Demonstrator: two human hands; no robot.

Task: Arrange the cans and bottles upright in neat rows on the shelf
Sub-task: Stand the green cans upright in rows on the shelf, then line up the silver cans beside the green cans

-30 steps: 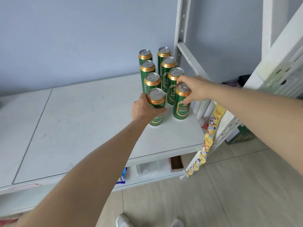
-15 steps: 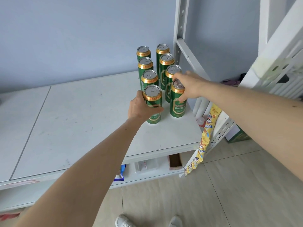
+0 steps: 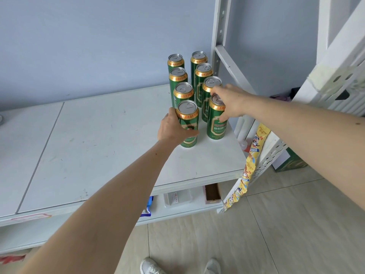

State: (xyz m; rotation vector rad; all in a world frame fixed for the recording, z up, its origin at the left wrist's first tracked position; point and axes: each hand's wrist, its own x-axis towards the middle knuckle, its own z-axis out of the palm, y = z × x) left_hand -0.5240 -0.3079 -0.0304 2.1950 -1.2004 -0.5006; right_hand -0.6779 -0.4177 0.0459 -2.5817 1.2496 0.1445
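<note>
Cans: my left hand (image 3: 173,127) wraps the front-left can (image 3: 188,123), my right hand (image 3: 229,103) probably pinches the front-right can (image 3: 216,119); I'd nudge both level, keeping them upright.

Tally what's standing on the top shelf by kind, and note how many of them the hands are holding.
Green cans, upright in two rows: 8
Bottles: 0
Cans held: 2, the front left can by the left hand, the front right can by the right hand
Total on the shelf: 8
</note>
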